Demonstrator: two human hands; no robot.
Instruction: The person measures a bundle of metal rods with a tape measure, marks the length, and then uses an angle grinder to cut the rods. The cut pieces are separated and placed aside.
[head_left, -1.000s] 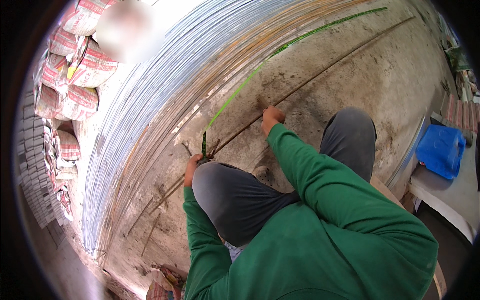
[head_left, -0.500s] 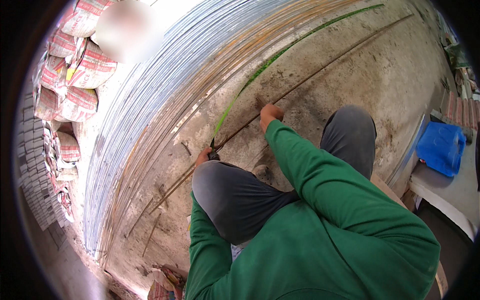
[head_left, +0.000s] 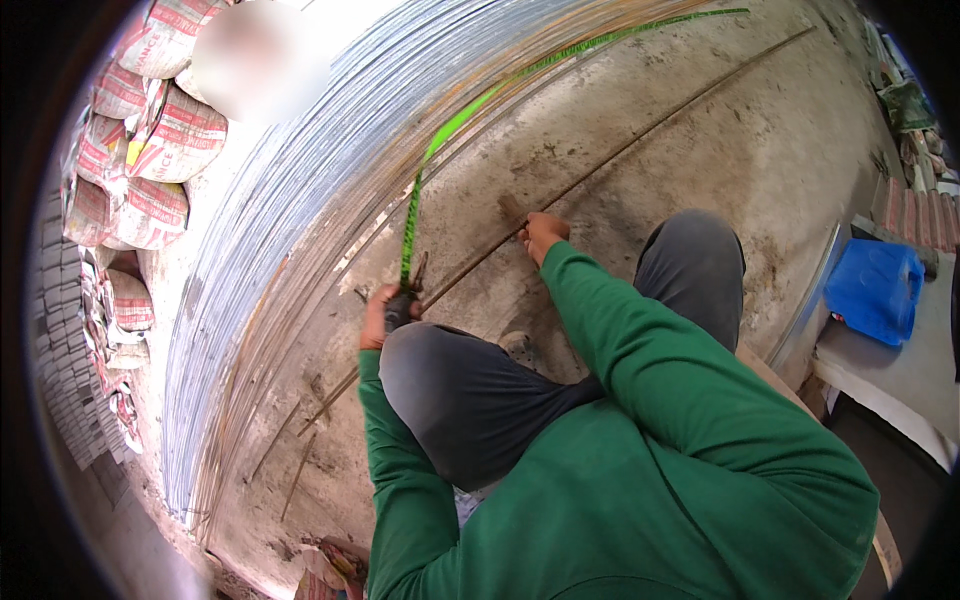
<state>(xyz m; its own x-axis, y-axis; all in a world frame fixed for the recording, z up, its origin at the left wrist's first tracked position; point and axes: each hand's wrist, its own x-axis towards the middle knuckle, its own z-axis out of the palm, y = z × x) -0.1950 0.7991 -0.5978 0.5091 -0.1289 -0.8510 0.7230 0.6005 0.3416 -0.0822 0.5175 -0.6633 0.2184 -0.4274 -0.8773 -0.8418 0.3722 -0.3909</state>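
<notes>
My left hand [head_left: 376, 316] grips the dark case of a tape measure [head_left: 398, 309] beside my left knee, with its green blade [head_left: 408, 225] running up in a bent arc along the bundle of long rods to the top right. My right hand [head_left: 543, 234] is closed on a thin brown steel rod [head_left: 670, 131] lying diagonally across the stained concrete floor [head_left: 760, 170]. Short loose pieces of rod [head_left: 295, 450] lie left of my left knee, and a forked piece sticks up by the tape case.
Long grey and rusty rods [head_left: 250, 240] curve along the left and top. Beyond them are stacked printed sacks [head_left: 175, 130] and grey blocks [head_left: 70, 350]. At right sit a blue plastic container [head_left: 870, 285] on a ledge [head_left: 930, 380] and reddish ribbed pieces [head_left: 910, 215]. My bent knees [head_left: 440, 390] flank my hands.
My left hand has shifted a little left, and the tape's blade has swung left and bent more sharply, over the rod bundle. My right hand stays on the rod.
</notes>
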